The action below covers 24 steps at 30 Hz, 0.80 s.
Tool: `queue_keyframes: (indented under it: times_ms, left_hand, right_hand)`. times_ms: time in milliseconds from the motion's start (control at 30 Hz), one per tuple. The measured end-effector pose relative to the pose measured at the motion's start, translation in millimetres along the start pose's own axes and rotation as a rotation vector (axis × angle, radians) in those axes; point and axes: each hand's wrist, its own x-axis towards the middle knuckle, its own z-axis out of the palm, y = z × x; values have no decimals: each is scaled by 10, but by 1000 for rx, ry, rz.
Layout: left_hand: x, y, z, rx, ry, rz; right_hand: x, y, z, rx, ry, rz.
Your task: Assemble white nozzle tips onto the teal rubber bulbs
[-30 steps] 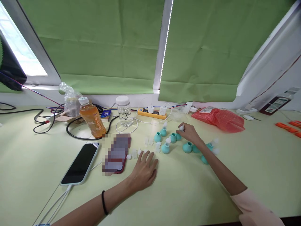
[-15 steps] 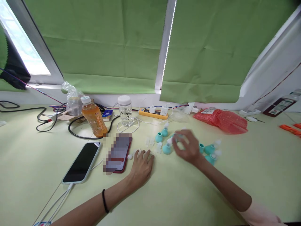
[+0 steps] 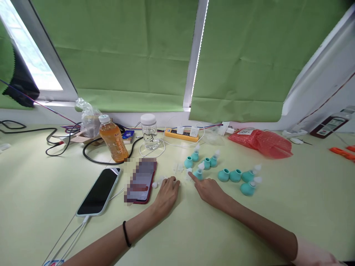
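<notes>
My left hand (image 3: 168, 192) lies palm down on the table, fingers stretched out and slightly apart, beside small white pieces (image 3: 155, 184). Whether anything is under its fingertips is hidden. My right hand (image 3: 209, 189) points its index finger leftward at a small clear plastic piece (image 3: 189, 172), apparently touching it; its other fingers are curled and partly hidden. Just above that hand stands a teal bulb with a whitish tip (image 3: 198, 174). Other teal bulbs are open-topped, like one teal bulb (image 3: 223, 175) to the right; another tipped teal bulb (image 3: 247, 188) leans at far right.
A red-cased phone (image 3: 144, 181) and a white-cased phone (image 3: 99, 191) lie at left. Behind them stand an orange drink bottle (image 3: 113, 140) and a clear jar (image 3: 149, 135). A yellow power strip (image 3: 181, 135) and a red plastic bag (image 3: 260, 143) lie along the back.
My right hand has moved left and down from above the teal bulbs, and its index finger now points out. Several bulbs it covered are visible. My left hand has barely moved.
</notes>
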Motion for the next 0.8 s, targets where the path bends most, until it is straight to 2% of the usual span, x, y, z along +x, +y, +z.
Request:
queue_keyframes:
  times_ms: [133, 233, 367, 567, 700, 800]
  left_hand:
    - [27, 17, -46, 26, -37, -14]
    - [36, 19, -74, 42, -13, -42]
    - [27, -10, -87, 7, 39, 50]
    - [24, -17, -113, -59, 25, 147]
    - [32, -3, -105, -84, 26, 210]
    - [33, 2, -73, -160, 62, 216]
  right_hand:
    - [119, -98, -19, -34, -103, 19]
    - [223, -161, -42, -34, -127, 44]
    - [272, -176, -32, 12, -107, 42]
    - [168, -170, -14, 30, -90, 42]
    - [-6, -161, -36, 173, 44, 21]
    - [-130, -157, 0, 485, 214, 42]
